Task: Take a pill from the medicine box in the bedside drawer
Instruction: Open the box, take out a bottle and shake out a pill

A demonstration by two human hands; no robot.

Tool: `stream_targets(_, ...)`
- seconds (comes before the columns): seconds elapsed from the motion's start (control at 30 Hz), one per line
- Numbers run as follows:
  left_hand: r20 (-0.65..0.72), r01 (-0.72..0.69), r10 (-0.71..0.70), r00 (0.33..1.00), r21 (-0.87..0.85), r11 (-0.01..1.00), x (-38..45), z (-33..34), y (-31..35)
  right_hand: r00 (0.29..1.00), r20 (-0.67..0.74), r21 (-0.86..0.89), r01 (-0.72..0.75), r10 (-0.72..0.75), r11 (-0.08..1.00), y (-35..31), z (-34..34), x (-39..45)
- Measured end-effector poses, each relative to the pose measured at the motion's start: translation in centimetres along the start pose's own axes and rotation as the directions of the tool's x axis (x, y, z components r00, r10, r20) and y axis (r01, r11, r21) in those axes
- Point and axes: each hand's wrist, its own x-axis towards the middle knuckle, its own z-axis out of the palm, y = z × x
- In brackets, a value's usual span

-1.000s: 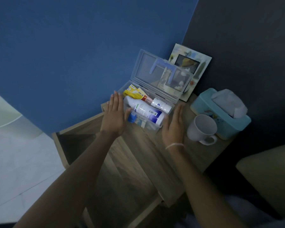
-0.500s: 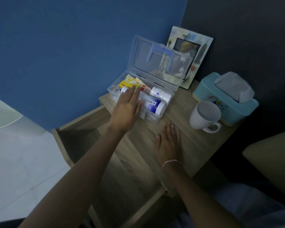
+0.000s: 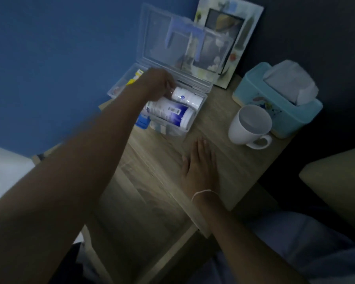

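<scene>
The clear plastic medicine box (image 3: 191, 125) stands open on the wooden bedside table (image 3: 236, 171), its lid (image 3: 158, 37) tilted back. Inside lie a small white bottle (image 3: 188, 97), a larger white and blue bottle (image 3: 168, 112), a yellow packet (image 3: 134, 79) and a blue item (image 3: 141, 122). My left hand (image 3: 154, 85) is inside the box, blurred, with its fingers curled on the left end of the small white bottle, which still lies in the box. My right hand (image 3: 201, 167) rests flat on the table in front of the box, fingers apart.
A white mug (image 3: 248, 128) and a teal tissue box (image 3: 275, 107) stand to the right of the box. A picture frame (image 3: 244, 37) leans on the dark wall behind. The open drawer (image 3: 143, 212) juts out below my left arm. A pale cushion (image 3: 336, 181) lies at right.
My left hand moved from the box's front edge deeper in, over the large bottle to the small white bottle, and curled. My right hand drew back from the box and lies flat on the table.
</scene>
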Motion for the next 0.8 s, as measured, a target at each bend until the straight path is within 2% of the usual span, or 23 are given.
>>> stream_targets(0.1, 0.023, 0.026, -0.026, 0.999, 0.005, 1.000, 0.7, 0.1, -0.1, 1.000, -0.017, -0.003, -0.001, 0.001, 1.000, 0.2, 0.2, -0.1)
stream_targets(0.27, -0.040, 0.038, -0.038, 0.998, 0.000, 0.999, 0.7, 0.7, -0.5, 1.000, -0.031, 0.017, 0.006, -0.005, 1.000, 0.1, 0.1, -0.1)
stream_targets(0.4, -0.195, 0.076, -0.101, 0.976, -0.134, 0.988, -1.3, -0.4, -0.3, 0.999, -0.044, 0.033, 0.008, -0.006, 0.999, 0.1, 0.1, 0.0)
stream_targets(0.53, -0.430, -0.046, -0.058, 0.901, -0.226, 0.973, -6.2, -1.4, 1.4, 1.000, -0.023, 0.055, -0.003, 0.004, 0.999, -0.1, -0.3, -0.1)
stream_targets(0.63, -0.466, -0.135, 0.002, 0.885, -0.251, 0.959, -11.4, -0.4, 3.1, 1.000, 0.013, 0.088, 0.022, -0.024, 0.996, -0.3, -1.2, -0.2)
stream_targets(0.7, -0.466, -0.188, 0.033, 0.884, -0.290, 0.939, -14.9, 0.6, 4.2, 0.993, 0.120, 0.171, 0.002, -0.022, 0.985, -0.1, -2.5, 0.2)
stream_targets(0.73, -0.465, -0.200, 0.036, 0.885, -0.309, 0.930, -16.2, 1.1, 4.6, 0.984, 0.180, 0.324, -0.066, 0.007, 0.944, -0.1, -3.3, 0.6)
stream_targets(0.77, -0.462, -0.201, 0.028, 0.887, -0.331, 0.922, -17.5, 1.6, 5.0, 0.971, 0.232, 0.530, -0.175, 0.057, 0.830, -0.4, -4.6, 0.7)
stream_targets(0.8, -0.454, -0.200, 0.021, 0.891, -0.349, 0.915, -18.5, 2.2, 5.4, 0.950, 0.288, 0.724, -0.298, 0.121, 0.622, -0.8, -6.1, 0.3)
